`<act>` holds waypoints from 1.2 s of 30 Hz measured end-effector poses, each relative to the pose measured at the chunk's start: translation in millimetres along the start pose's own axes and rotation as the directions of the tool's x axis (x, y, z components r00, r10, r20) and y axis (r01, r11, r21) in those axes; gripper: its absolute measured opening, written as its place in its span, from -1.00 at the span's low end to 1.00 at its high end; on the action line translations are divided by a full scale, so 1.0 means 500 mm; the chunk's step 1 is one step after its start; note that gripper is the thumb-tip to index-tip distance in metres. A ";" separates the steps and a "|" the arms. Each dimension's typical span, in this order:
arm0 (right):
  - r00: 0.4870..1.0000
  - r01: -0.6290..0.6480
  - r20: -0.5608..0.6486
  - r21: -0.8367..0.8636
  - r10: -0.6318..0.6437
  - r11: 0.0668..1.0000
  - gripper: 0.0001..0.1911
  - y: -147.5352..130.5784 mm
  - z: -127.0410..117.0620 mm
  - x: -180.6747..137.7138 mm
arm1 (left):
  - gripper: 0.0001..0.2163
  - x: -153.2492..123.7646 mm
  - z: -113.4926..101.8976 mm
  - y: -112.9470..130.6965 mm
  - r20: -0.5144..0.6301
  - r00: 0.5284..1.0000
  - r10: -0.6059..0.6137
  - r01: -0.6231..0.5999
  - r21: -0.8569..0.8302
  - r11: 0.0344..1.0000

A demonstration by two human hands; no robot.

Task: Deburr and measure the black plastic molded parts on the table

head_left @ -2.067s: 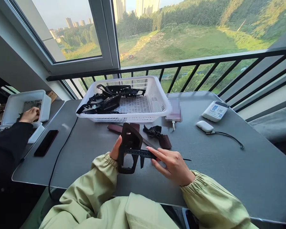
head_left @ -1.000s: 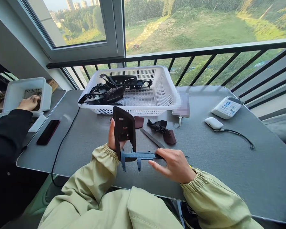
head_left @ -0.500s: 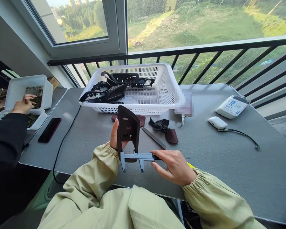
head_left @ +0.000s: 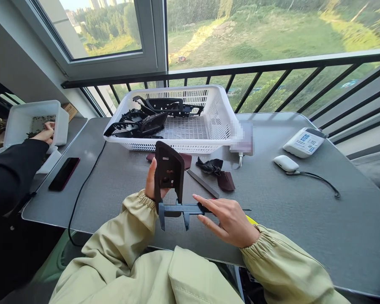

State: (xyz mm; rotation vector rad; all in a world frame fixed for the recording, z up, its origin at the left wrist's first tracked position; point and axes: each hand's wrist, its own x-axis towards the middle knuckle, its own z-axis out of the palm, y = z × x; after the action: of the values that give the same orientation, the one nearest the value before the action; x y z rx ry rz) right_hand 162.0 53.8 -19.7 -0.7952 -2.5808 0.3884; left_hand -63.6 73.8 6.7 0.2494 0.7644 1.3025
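Note:
My left hand [head_left: 152,180] grips a black plastic part [head_left: 169,173] with slots, held upright above the table; most of its fingers are hidden behind the part. A vernier caliper [head_left: 180,208] lies crosswise at the part's lower end, its upper small jaws touching there and its larger jaws pointing down, apart. Around the caliper's right side my right hand [head_left: 229,219] is closed, with the index finger stretched along above the beam. Beyond the hands lie a flat metal strip [head_left: 203,184], a crumpled black cloth [head_left: 210,165] and pieces of dark red sandpaper-like sheet [head_left: 226,180].
A white basket [head_left: 174,145] holding several black plastic parts stands at the back. A phone [head_left: 64,173] and a cable lie left. To the right are a white labelled pack [head_left: 304,142] and a white earphone-like case [head_left: 285,163]. A co-worker's hand [head_left: 47,133] reaches into a white tub [head_left: 61,126].
My right index finger has lifted and straightened a little over the caliper. The black part and caliper stay nearly in place. The co-worker's hand has moved right within the tub.

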 end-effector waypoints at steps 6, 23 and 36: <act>0.995 0.024 -0.101 0.060 -0.017 0.998 -0.70 -0.009 -0.013 0.009 | -0.52 0.009 -0.017 -0.005 0.073 0.990 -0.123 0.125 -0.020 0.992; 0.943 -0.130 -0.318 -0.070 0.101 0.989 -0.66 0.026 -0.019 0.054 | -0.52 0.019 -0.022 -0.007 0.139 0.959 -0.247 0.254 -0.034 0.967; 0.923 -0.118 -0.386 -0.264 0.008 0.957 -0.58 0.035 -0.006 0.048 | -0.58 0.027 -0.025 -0.005 0.067 0.958 -0.277 0.282 -0.076 0.956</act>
State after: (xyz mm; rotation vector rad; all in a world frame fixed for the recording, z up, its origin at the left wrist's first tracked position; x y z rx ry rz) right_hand 153.7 82.1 -16.3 -0.9476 -2.2686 -0.1183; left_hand -68.6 82.5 -8.5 0.1041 0.6684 1.0518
